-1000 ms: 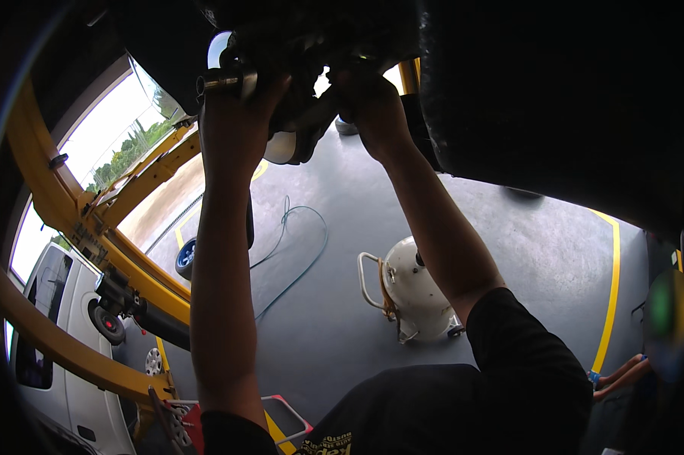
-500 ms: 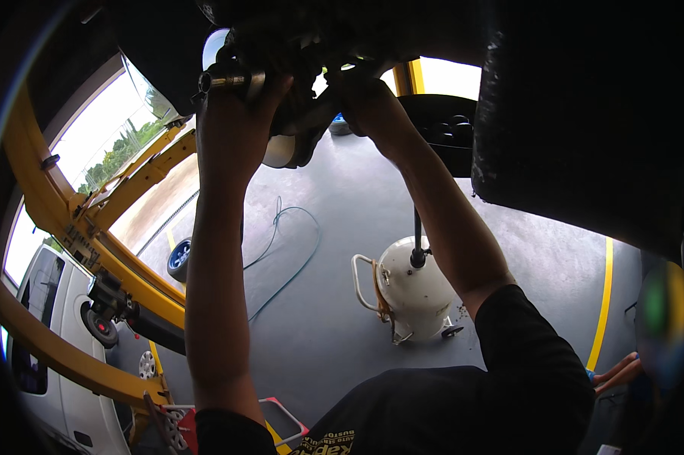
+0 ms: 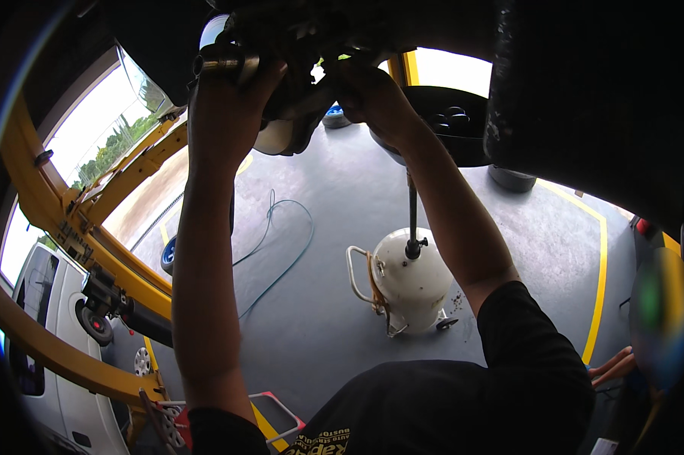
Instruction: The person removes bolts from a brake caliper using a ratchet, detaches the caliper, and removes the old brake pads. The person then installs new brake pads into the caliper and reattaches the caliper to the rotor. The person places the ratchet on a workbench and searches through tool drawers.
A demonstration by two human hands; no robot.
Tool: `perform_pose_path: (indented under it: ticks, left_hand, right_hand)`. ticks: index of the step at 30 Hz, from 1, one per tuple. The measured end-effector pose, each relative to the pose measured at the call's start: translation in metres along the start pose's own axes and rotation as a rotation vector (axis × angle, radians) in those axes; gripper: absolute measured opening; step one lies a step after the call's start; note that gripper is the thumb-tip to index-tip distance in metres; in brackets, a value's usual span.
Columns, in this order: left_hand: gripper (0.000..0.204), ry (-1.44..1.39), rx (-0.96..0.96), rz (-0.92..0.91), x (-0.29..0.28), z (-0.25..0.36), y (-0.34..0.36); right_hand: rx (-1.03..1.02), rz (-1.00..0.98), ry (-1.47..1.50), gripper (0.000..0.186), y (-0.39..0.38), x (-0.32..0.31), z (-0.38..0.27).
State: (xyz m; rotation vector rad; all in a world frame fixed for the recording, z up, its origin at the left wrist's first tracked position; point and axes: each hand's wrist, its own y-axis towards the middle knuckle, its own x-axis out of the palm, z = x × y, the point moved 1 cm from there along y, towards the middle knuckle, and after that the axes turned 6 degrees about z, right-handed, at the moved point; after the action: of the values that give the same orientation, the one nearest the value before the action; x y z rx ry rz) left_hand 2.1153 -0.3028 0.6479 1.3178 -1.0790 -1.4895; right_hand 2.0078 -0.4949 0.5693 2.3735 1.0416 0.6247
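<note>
Both my arms reach up into the dark underside of a raised vehicle [image 3: 585,98]. My left hand [image 3: 224,114] is closed around a metal tool with a cylindrical, socket-like head [image 3: 219,65]; the rest of the tool is hidden. My thumb points toward dark mechanical parts [image 3: 300,76] between the hands. My right hand [image 3: 372,102] is raised against the right side of these parts, its fingers lost in shadow. Below the parts shows a pale rounded piece [image 3: 274,138].
A white wheeled tank [image 3: 410,284] carries a dark round pan [image 3: 452,144] on a pole. A teal hose [image 3: 309,235] lies on the floor. Yellow lift arms [image 3: 122,254] and a white van [image 3: 61,341] stand left. A tyre [image 3: 511,179] and another person's hands [image 3: 613,366] are right.
The view has shifted slightly, bringing more of the pan and a tyre on the right into sight. Both hands stay raised at the same parts, with little visible movement.
</note>
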Motion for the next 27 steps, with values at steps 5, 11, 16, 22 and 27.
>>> perform_pose_path:
  ticks: [5,11,16,22,27]
  left_hand:
    - [0.049,0.016,-0.062,-0.054,0.005,-0.017,-0.003]
    - [0.045,0.547,0.475,-0.019,0.011,-0.03,-0.004]
    - [0.046,0.644,0.485,-0.086,0.011,-0.04,-0.005]
    - [0.049,0.614,0.566,-0.068,0.011,-0.041,-0.009]
    - [0.046,0.575,0.597,-0.05,0.008,-0.05,-0.006]
  right_hand:
    - [-0.162,-0.145,-0.154,0.028,0.0,0.0,-0.004]
    - [-0.446,-0.216,-0.529,0.034,0.008,-0.009,-0.022]
    - [-0.456,-0.232,-0.626,0.037,0.019,0.0,-0.031]
    - [-0.406,-0.211,-0.407,0.041,0.002,0.0,-0.006]
    - [-0.403,-0.223,-0.385,0.042,0.003,-0.006,0.0]
